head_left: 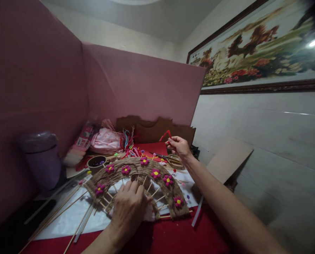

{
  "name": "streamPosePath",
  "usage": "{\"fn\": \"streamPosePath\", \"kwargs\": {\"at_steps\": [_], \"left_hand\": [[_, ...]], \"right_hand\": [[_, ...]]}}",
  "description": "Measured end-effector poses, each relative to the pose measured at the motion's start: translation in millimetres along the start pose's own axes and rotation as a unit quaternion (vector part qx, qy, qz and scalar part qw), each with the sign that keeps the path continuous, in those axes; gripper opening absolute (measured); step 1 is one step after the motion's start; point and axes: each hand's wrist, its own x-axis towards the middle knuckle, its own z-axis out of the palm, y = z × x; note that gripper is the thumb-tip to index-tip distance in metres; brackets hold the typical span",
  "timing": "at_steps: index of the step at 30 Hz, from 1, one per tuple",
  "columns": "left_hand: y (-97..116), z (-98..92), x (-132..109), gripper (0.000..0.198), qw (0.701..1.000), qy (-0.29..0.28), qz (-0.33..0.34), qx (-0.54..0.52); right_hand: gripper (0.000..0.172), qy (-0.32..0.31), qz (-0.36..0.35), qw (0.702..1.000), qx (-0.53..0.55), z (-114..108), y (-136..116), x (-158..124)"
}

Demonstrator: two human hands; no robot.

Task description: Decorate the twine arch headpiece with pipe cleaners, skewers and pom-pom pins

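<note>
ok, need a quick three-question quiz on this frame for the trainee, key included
1. Which hand holds the red strip?
2. True or false: the flowers on the fan have blue centres.
3. Where are the scissors: a) left of the fan, b) beyond the fan, c) in front of the fan?

Key: 1. The right hand. 2. False, they are yellow. 3. b.

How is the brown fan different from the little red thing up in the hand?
Size: the brown fan is wide, while the red strip is small and thin.
Colour: the brown fan has pinkish-purple flowers with yellow middles; the red strip looks plain red.
Place: the brown fan is lower down, while the red strip is held up in the right hand.
Shared: each is at a hand; the left hand is on the brown fan.
</note>
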Motion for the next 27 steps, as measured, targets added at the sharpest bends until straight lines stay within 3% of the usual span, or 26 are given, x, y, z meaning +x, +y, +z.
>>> {"fn": "streamPosePath", "kwargs": {"at_steps": [4, 7, 10, 12, 18, 20, 22, 25, 27], "left_hand": [[-3.5, -2.0, -0.1, 0.019, 0.999, 0.023, -0.001, -0.035], [-7.7, -6.7, 1.2, 0.015, 0.984, 0.086, -0.015, -0.153], [-11.7, -15.3, 2.7, 0.011, 0.937, 0.139, -0.038, -0.317], [-13.8, -20.9, 3.4, 0.012, 0.901, 0.146, -0.065, -0.404], [-18.2, -25.9, 5.1, 0.013, 0.811, 0.105, -0.119, -0.562], [-19.1, -27.9, 6.1, 0.014, 0.807, 0.091, -0.116, -0.571], [-19.7, -31.6, 7.2, 0.016, 0.823, 0.083, -0.121, -0.549], [-20.6, -36.0, 8.5, 0.018, 0.852, 0.079, -0.142, -0.497], [-22.0, -35.7, 8.5, 0.021, 0.854, 0.074, -0.159, -0.489]], "right_hand": [[0.035, -0.017, 0.011, 0.999, 0.028, 16.1, -20.9, -35.3], [0.034, -0.037, 0.019, 0.998, 0.044, 30.3, -28.5, -69.9], [0.029, -0.07, 0.023, 0.995, 0.071, 46.4, -25.1, -104.9], [0.025, -0.091, 0.027, 0.993, 0.073, 57.5, -19.1, -124.2], [0.014, -0.156, -0.008, 0.982, 0.102, 85.9, -0.4, -149.6], [0.013, -0.168, -0.012, 0.98, 0.109, 90.9, 3.8, -148.5], [0.016, -0.186, -0.028, 0.978, 0.094, 93.3, 5.8, -144.6], [0.02, -0.214, -0.079, 0.973, 0.026, 93.5, 6.0, -137.1], [0.019, -0.198, -0.121, 0.972, -0.031, 93.1, 6.6, -133.2]]}}
